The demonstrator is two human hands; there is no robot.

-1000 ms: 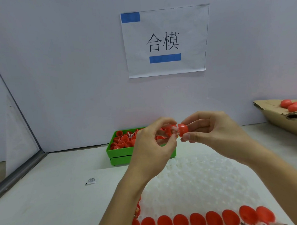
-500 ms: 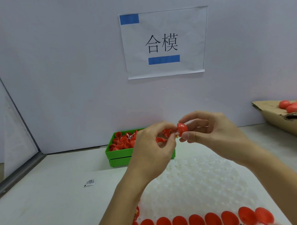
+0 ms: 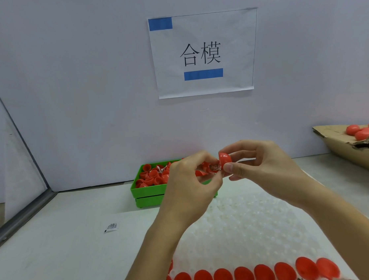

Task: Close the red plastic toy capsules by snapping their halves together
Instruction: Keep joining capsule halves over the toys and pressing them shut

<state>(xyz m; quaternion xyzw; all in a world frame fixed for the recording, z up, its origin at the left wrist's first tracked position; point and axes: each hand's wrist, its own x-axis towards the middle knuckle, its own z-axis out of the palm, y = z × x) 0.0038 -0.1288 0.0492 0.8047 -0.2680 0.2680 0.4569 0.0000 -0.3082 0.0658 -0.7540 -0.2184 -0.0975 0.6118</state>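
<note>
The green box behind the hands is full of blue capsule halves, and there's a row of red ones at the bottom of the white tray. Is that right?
Not quite. The head view shows the capsule halves in the green box are red, not blue. The rest holds: the box sits behind the hands, and a row of red ones lines the bottom of the white tray.
</note>
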